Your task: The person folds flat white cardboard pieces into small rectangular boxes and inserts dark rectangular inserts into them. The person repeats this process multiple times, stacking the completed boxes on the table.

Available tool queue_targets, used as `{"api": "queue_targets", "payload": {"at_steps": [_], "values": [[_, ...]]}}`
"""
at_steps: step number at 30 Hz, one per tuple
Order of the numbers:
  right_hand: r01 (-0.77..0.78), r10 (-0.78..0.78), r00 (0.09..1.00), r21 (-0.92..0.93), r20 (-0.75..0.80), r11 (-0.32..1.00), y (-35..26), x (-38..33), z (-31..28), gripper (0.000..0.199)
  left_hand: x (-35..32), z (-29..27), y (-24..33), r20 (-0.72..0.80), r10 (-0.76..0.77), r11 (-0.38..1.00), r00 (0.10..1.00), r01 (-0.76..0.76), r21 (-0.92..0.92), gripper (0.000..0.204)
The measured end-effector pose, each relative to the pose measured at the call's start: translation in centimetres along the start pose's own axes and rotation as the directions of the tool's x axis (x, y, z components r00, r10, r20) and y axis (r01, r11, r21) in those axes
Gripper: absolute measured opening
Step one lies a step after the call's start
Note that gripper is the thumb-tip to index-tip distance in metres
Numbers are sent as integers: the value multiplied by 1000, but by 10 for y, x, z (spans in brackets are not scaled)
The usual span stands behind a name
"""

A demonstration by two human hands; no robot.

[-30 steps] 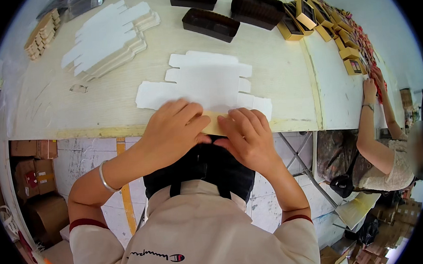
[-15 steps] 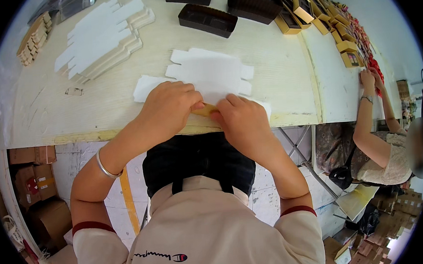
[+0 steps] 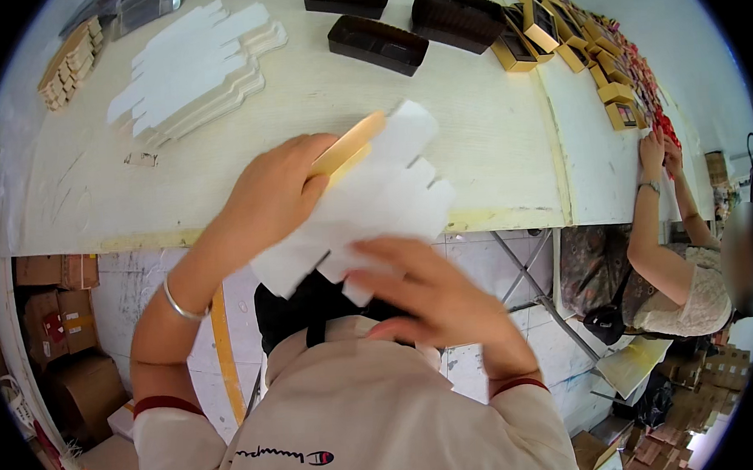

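Note:
A white cardboard box blank [image 3: 383, 192] with notched flaps is held tilted over the table's front edge, its lower end above my lap. A gold-coloured strip [image 3: 355, 145], folded up along its far left side, shows the blank's other face. My left hand [image 3: 280, 189] is closed on this folded edge, thumb on the near side. My right hand [image 3: 430, 287] is blurred by motion beside the blank's lower right part. Its fingers and thumb look spread, and I cannot tell whether the fingertips touch the card.
A stack of white blanks [image 3: 189, 70] lies at the far left, beside a gold-brown bundle [image 3: 71, 64]. Dark plastic trays [image 3: 377, 46] stand at the back. Gold boxes [image 3: 621, 116] line the right side, where another person's hands [image 3: 660, 148] work at red material.
The blank has turned and come off the table toward me, held by my left hand at the folded strip. My right hand has let go of the strip and moved nearer my body.

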State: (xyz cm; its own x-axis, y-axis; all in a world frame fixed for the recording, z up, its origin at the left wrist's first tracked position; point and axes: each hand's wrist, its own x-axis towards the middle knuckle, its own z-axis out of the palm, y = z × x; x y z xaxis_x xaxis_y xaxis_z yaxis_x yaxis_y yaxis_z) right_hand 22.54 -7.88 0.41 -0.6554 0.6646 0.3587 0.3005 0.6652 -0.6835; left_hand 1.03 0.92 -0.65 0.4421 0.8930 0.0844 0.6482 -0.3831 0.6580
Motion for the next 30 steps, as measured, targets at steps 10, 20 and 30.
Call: {"api": "queue_targets", "payload": {"at_steps": [10,20,30], "values": [[-156,94,980,-390,-174,907,36,-18,13,16,33,17,-11,185,308,947,933,-320,35,31],[35,-190,962,-602,-195,797,50,-12,30,29,36,23,-6,116,351,934,929,-356,20,31],[-88,43,993,-451,-110,888,54,14,0,11,18,5,22,262,350,906,899,-396,149,17]]}}
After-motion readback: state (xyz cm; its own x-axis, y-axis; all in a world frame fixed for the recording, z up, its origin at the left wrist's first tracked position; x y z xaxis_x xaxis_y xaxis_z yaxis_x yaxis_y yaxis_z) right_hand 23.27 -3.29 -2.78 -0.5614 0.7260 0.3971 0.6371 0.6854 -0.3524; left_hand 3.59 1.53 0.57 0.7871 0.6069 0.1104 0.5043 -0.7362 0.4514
